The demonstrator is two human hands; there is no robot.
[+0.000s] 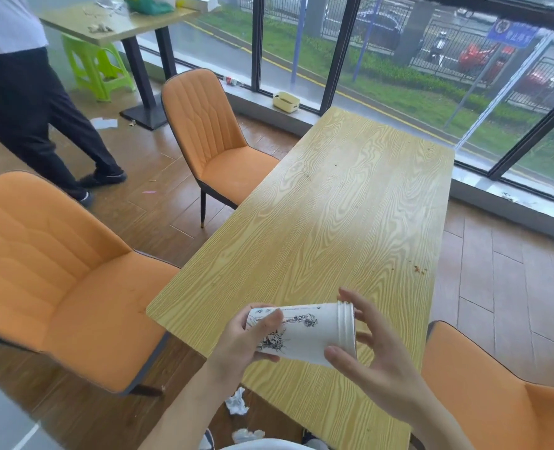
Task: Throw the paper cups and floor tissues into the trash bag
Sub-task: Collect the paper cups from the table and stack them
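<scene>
The stacked paper cups (304,332) lie sideways above the bench's (334,206) near edge, base clasped in the left hand's (243,344) grip, the right hand (376,362) spread loosely at the rims. Best keep them nested for the bag, which is out of view; crumpled tissues (236,402) wait on the floor below.

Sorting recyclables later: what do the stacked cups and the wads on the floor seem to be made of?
Cups: apparently matte white paper with black printed drawings; several rolled rims show at the mouth. Whether they have an inner coating cannot be seen. Floor wads: thin white tissue, judging by the soft crumpled folds.
</scene>
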